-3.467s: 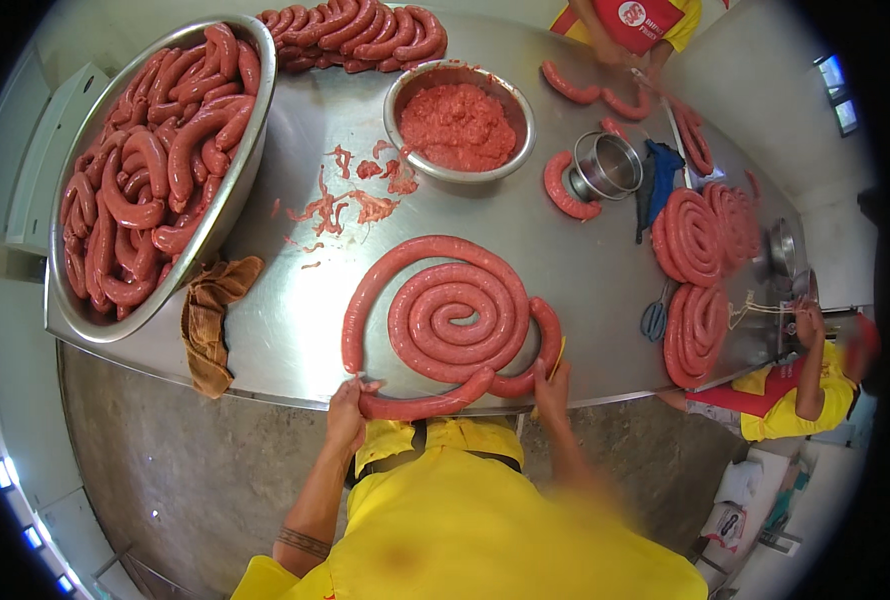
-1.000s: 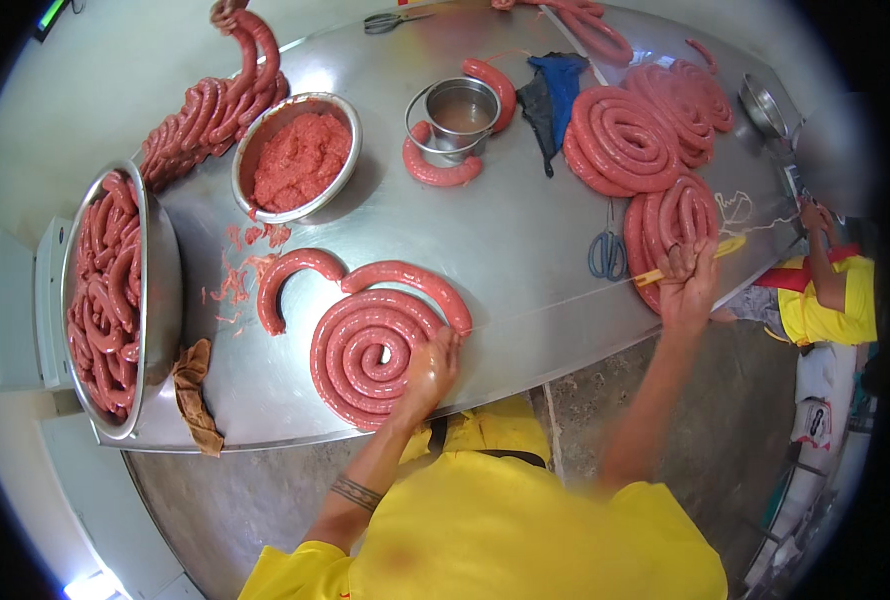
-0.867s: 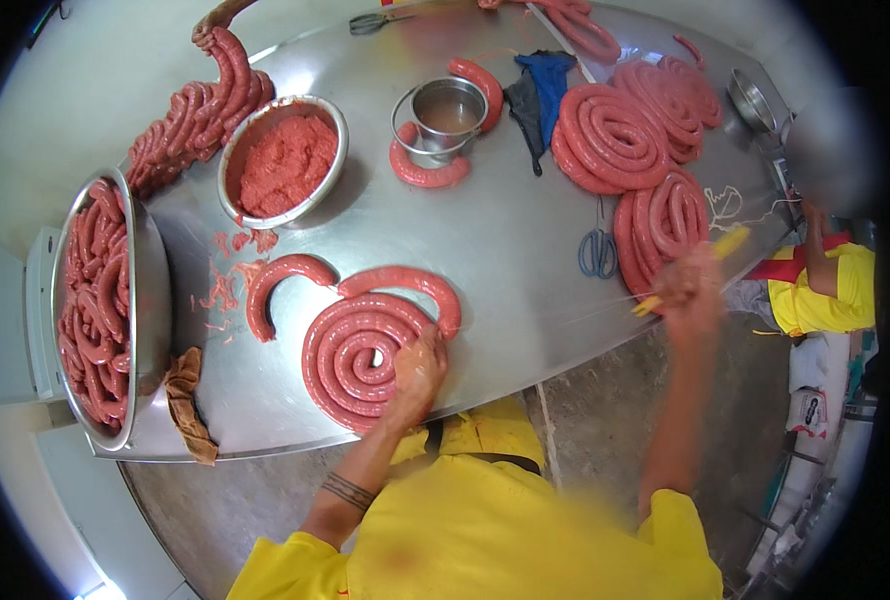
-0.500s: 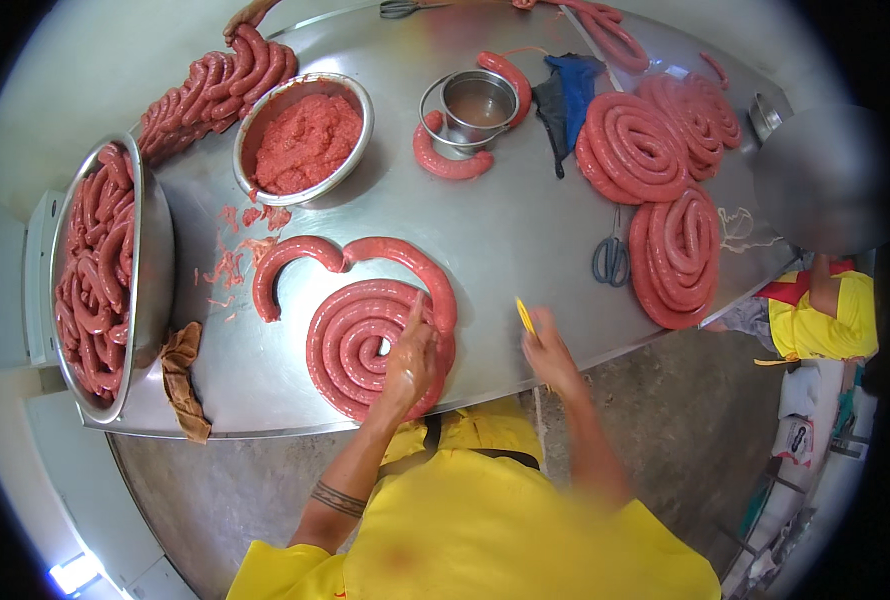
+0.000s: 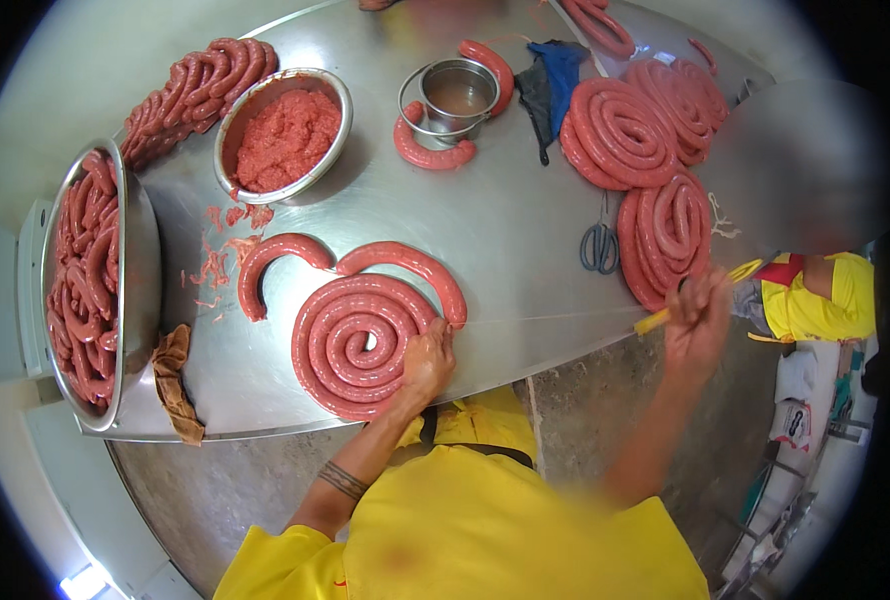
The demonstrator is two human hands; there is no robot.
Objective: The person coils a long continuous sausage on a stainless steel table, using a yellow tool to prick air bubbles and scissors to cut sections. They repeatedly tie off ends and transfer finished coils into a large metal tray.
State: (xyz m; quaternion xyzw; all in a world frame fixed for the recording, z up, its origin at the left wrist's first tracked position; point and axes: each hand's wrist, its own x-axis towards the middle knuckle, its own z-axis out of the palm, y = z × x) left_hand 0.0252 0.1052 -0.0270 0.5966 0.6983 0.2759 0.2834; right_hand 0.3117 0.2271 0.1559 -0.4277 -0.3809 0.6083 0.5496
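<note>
A long pink sausage lies in a flat coil [image 5: 350,345] before me on the metal table. My left hand [image 5: 430,362] is closed on its outer end at the coil's right side. From there a thin pale string [image 5: 555,318] runs taut to my right hand [image 5: 700,315], raised past the table's front edge. That hand is closed round a slim yellow tool [image 5: 653,322], whose kind I cannot make out. Two curved sausage lengths, one at the left [image 5: 255,280] and one at the right [image 5: 405,258], arch behind the coil.
A large basin [image 5: 145,290] of sausages stands left, near a brown cloth [image 5: 173,385]. Farther back are a bowl [image 5: 343,120] of ground meat and a metal cup [image 5: 463,100]. Dark scissors [image 5: 599,248] lie beside more coils [image 5: 665,235]. Another person [image 5: 835,300] is at right.
My right hand has swung right and outward with the yellow tool, and the string is now stretched between my hands. My left hand has shifted slightly right and closed at the sausage's end.
</note>
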